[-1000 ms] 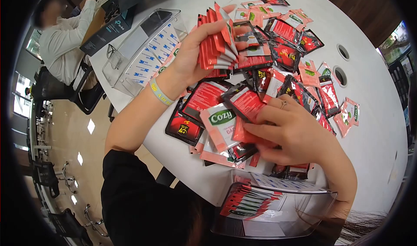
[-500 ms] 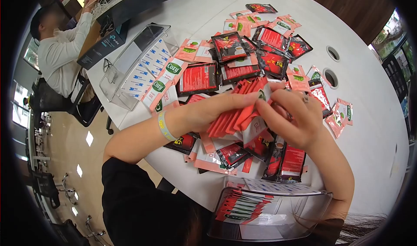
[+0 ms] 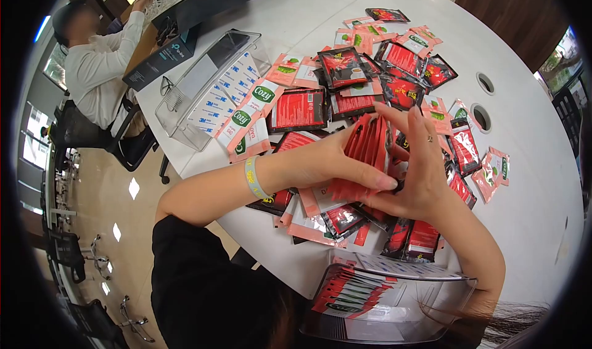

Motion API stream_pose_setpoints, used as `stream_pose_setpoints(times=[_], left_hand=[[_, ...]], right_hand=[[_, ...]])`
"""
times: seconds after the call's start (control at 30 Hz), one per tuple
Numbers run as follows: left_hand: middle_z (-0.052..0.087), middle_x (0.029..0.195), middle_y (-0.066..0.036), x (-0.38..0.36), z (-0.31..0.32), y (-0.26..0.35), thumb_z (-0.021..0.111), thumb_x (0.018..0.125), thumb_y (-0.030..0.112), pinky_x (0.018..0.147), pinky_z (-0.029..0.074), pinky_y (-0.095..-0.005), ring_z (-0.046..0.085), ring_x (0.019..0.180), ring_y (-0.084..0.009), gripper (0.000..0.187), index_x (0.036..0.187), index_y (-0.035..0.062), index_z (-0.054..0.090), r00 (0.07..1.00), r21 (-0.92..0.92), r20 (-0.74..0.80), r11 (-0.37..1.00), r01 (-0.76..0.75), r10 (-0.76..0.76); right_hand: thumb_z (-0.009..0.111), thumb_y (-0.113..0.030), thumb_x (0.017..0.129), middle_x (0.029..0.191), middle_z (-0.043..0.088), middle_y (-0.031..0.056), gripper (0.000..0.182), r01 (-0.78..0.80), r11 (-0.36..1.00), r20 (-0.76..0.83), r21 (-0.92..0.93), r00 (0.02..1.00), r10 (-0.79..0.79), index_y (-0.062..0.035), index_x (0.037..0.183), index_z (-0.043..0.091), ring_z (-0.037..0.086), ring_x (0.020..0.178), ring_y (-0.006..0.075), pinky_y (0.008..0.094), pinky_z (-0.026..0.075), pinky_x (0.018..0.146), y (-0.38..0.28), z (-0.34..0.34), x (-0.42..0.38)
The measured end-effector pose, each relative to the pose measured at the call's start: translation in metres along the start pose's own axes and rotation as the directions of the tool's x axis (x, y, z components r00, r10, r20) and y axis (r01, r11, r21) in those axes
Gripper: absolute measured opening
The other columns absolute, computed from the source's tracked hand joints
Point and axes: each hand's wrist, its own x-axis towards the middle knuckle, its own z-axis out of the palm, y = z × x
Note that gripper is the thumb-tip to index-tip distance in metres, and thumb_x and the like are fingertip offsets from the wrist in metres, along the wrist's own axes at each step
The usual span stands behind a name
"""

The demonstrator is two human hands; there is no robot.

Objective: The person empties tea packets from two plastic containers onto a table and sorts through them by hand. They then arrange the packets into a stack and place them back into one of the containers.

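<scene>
My left hand (image 3: 333, 161) grips a stack of red-pink tea sachets (image 3: 368, 148) standing on edge, its thumb across the near side. My right hand (image 3: 422, 176) brackets the stack's right side, thumb low and forefinger at the upper end; some of its fingers are partly hidden behind the sachets. Under and around both hands lies a heap of black-and-red coffee sachets (image 3: 298, 110) and pink-and-white Cozy tea sachets (image 3: 251, 107). Close to my body stands a clear plastic box (image 3: 407, 312) with a row of Cozy sachets (image 3: 348, 293) inside its left part.
Another clear box (image 3: 179, 118), with 3M-printed backing (image 3: 228, 93), stands at the table's left edge. Beyond it are a dark tp-link box (image 3: 163, 56) and a seated person in white (image 3: 98, 71). Two round holes (image 3: 481, 118) pierce the white table (image 3: 530, 225) at right.
My right hand has opened its pinch at the stack and now spans its right side. The stack is turned more upright, and my left thumb has shifted lower. The whole view has shifted slightly.
</scene>
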Motion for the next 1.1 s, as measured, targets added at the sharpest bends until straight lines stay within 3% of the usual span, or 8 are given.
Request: stream_pose_setpoints(times=[0.07, 0.43, 0.6, 0.73, 0.8, 0.83, 1.03, 1.1], left_hand=[[0.055, 0.098, -0.007, -0.001, 0.0, 0.005, 0.071, 0.069, 0.023, 0.074, 0.045, -0.025, 0.054, 0.089, -0.012, 0.058, 0.115, 0.0016, 0.042, 0.999, -0.034, 0.042, 0.999, -0.016, 0.018], [0.052, 0.1, -0.005, 0.007, 0.006, -0.009, 0.068, 0.074, 0.02, 0.075, 0.043, -0.0236, 0.052, 0.088, -0.0082, 0.052, 0.114, 0.004, 0.039, 0.997, -0.296, 0.033, 0.953, -0.058, 0.071], [0.046, 0.112, -0.009, 0.009, 0.015, -0.009, 0.067, 0.076, 0.024, 0.09, 0.036, -0.0289, 0.044, 0.107, -0.0139, 0.07, 0.125, 0.0066, 0.019, 0.983, -0.126, -0.012, 0.975, -0.185, 0.185], [0.044, 0.115, -0.012, 0.012, 0.019, -0.011, 0.067, 0.076, 0.027, 0.093, 0.034, -0.0305, 0.043, 0.111, -0.0174, 0.085, 0.131, 0.0024, 0.007, 0.967, -0.083, 0.0, 0.963, -0.255, 0.256], [0.04, 0.119, -0.014, 0.016, 0.016, -0.015, 0.067, 0.076, 0.026, 0.095, 0.032, -0.031, 0.041, 0.113, -0.0185, 0.098, 0.133, -0.0002, -0.008, 0.915, 0.146, -0.054, 0.91, -0.389, 0.4], [0.036, 0.124, -0.016, 0.014, 0.016, -0.011, 0.069, 0.074, 0.026, 0.097, 0.03, -0.0316, 0.039, 0.115, -0.0207, 0.107, 0.132, -0.0006, -0.018, 0.946, 0.051, -0.034, 0.946, -0.32, 0.322], [0.036, 0.126, -0.017, 0.02, 0.014, -0.016, 0.074, 0.068, 0.028, 0.098, 0.029, -0.0313, 0.039, 0.117, -0.0234, 0.111, 0.132, -0.0025, -0.012, 0.9, 0.203, -0.039, 0.886, -0.418, 0.433], [0.044, 0.117, -0.016, 0.023, 0.011, -0.016, 0.072, 0.067, 0.024, 0.094, 0.034, -0.0296, 0.046, 0.109, -0.0212, 0.107, 0.133, -0.0015, -0.008, 0.882, 0.16, -0.065, 0.877, -0.453, 0.467]], right_hand=[[0.078, -0.019, 0.045, 0.122, 0.045, 0.0174, 0.109, -0.039, 0.998, 0.015, 0.048, 0.999, 0.039, 0.0, 0.133, 0.017, 0.051, 0.099, 0.0306, 0.0434, 0.035, 0.083, 0.0, 0.0, -0.002], [0.075, -0.027, 0.054, 0.121, 0.044, 0.0182, 0.104, -0.073, 0.992, -0.02, 0.102, 0.997, 0.075, -0.0048, 0.135, 0.015, 0.048, 0.102, 0.0303, 0.0428, 0.033, 0.081, 0.002, 0.011, -0.01], [0.073, -0.028, 0.056, 0.119, 0.045, 0.0174, 0.099, -0.02, 0.996, -0.088, 0.087, 0.996, 0.028, -0.0032, 0.134, 0.017, 0.048, 0.1, 0.0315, 0.0432, 0.033, 0.08, -0.001, 0.007, 0.001], [0.082, -0.026, 0.052, 0.116, 0.044, 0.0196, 0.115, -0.074, 0.996, 0.076, -0.056, 0.994, 0.079, -0.0023, 0.136, 0.007, 0.051, 0.098, 0.0311, 0.039, 0.041, 0.082, -0.005, -0.002, -0.002], [0.083, -0.027, 0.05, 0.11, 0.046, 0.0172, 0.116, 0.009, 0.995, 0.026, -0.096, 1.0, -0.007, 0.0016, 0.134, 0.009, 0.053, 0.092, 0.0278, 0.0378, 0.042, 0.081, 0.002, -0.003, -0.001], [0.082, -0.025, 0.051, 0.11, 0.045, 0.0167, 0.114, -0.047, 0.997, 0.043, -0.067, 0.998, 0.05, 0.0026, 0.134, 0.009, 0.052, 0.093, 0.0269, 0.0367, 0.043, 0.08, 0.0, -0.005, -0.001], [0.076, -0.023, 0.051, 0.123, 0.04, 0.0185, 0.104, -0.134, 0.989, -0.05, -0.069, 0.99, 0.131, 0.0008, 0.133, 0.018, 0.047, 0.099, 0.0335, 0.0416, 0.036, 0.083, 0.0, -0.007, 0.004], [0.081, -0.016, 0.05, 0.126, 0.031, 0.0156, 0.117, -0.203, 0.978, 0.153, -0.047, 0.966, 0.208, -0.0057, 0.137, 0.003, 0.047, 0.104, 0.0247, 0.0343, 0.038, 0.09, -0.004, -0.018, 0.016]])
